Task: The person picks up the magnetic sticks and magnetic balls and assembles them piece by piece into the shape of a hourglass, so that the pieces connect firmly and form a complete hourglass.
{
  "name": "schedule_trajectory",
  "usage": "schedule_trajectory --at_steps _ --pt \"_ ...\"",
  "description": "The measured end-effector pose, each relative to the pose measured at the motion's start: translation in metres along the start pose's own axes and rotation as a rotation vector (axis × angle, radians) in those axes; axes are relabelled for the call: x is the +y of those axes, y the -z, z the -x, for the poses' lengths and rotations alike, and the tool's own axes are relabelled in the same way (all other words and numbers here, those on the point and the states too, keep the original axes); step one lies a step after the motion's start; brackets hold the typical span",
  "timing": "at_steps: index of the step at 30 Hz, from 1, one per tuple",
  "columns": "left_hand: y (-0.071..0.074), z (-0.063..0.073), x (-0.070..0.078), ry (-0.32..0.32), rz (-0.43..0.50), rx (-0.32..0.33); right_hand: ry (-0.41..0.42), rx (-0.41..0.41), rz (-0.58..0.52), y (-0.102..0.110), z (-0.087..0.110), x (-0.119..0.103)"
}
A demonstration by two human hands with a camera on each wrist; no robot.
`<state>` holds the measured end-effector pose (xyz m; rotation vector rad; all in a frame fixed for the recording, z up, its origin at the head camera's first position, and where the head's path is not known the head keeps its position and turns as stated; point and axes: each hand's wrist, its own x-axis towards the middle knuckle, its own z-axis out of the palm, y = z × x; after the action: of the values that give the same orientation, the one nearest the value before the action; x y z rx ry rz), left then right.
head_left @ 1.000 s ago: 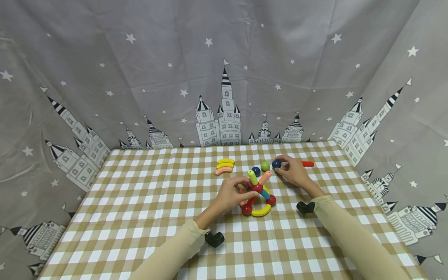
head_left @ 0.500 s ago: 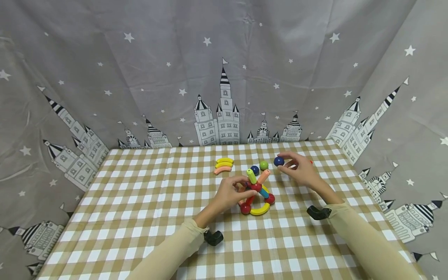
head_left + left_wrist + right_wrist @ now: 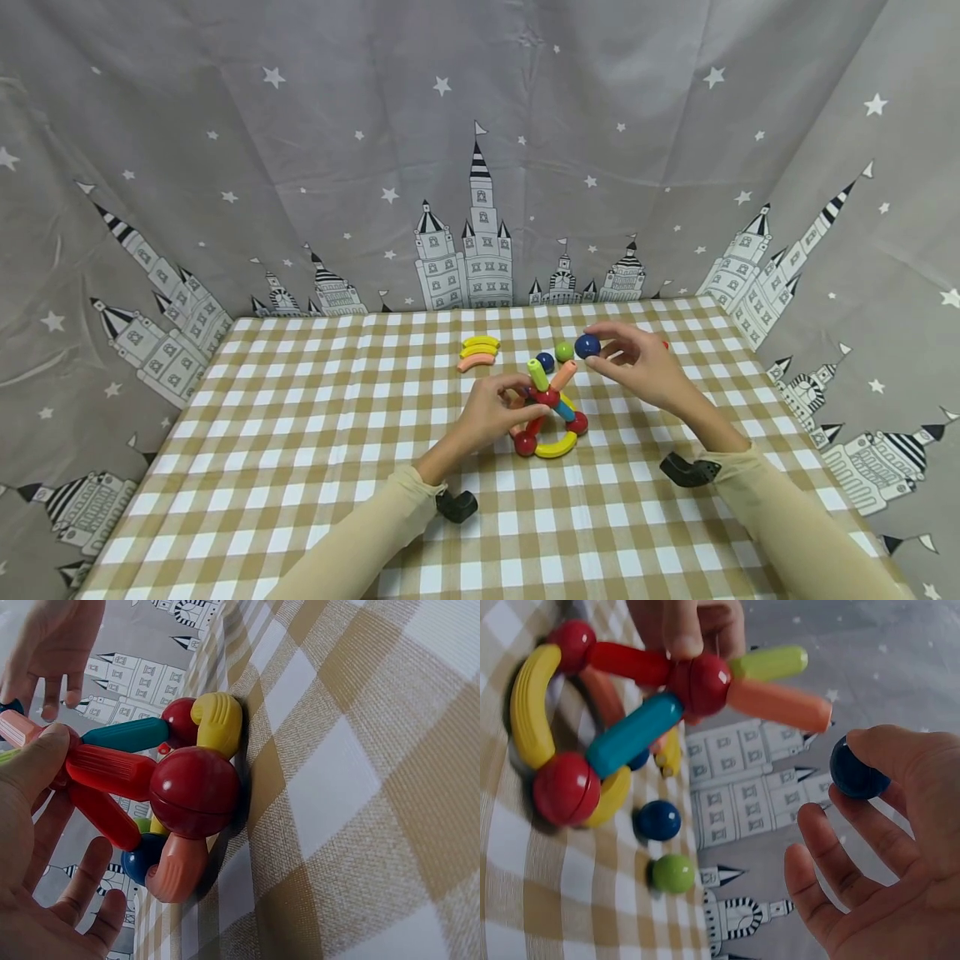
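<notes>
My right hand (image 3: 647, 367) pinches a dark blue ball (image 3: 853, 771) between thumb and fingertips, raised above the table. Left of it stands a frame of magnetic rods and balls. My left hand (image 3: 489, 412) grips the frame's top red ball (image 3: 707, 684) with thumb and fingers. From that ball a green rod (image 3: 537, 374) and a peach rod (image 3: 780, 705) point upward, their outer ends bare. Red rods (image 3: 111, 771) and a teal rod (image 3: 126, 733) slope down to a base of balls and curved rods, including a yellow curved rod (image 3: 557, 446). The held ball is apart from the peach rod.
Behind the frame lie a loose blue ball (image 3: 545, 362) and a green ball (image 3: 564, 352). Yellow curved rods (image 3: 480, 346) and a peach curved rod (image 3: 476, 362) lie further left. A red piece (image 3: 665, 344) shows behind my right hand. A checked cloth (image 3: 300, 467) covers the table.
My right hand has lifted the blue ball off the cloth, shifted slightly right, then come back left towards the frame's top. The left hand keeps its hold on the frame.
</notes>
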<state>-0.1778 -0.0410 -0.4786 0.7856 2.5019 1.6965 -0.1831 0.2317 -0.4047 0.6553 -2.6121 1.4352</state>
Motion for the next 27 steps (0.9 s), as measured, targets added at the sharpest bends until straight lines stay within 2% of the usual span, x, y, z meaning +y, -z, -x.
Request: schedule_trajectory --at_steps 7,13,20,27 --pt "0.001 -0.001 -0.001 -0.009 -0.002 -0.002 0.021 -0.037 -0.091 -0.005 0.002 -0.01" --pt "0.001 -0.001 -0.002 -0.014 -0.011 -0.011 0.038 -0.017 -0.063 -0.01 0.004 -0.012" --pt "0.001 -0.002 -0.002 -0.014 -0.007 -0.006 0.012 -0.019 -0.029 -0.011 0.006 -0.011" --pt "0.001 -0.001 -0.002 -0.025 0.002 -0.004 0.016 -0.013 -0.053 -0.012 0.006 -0.012"
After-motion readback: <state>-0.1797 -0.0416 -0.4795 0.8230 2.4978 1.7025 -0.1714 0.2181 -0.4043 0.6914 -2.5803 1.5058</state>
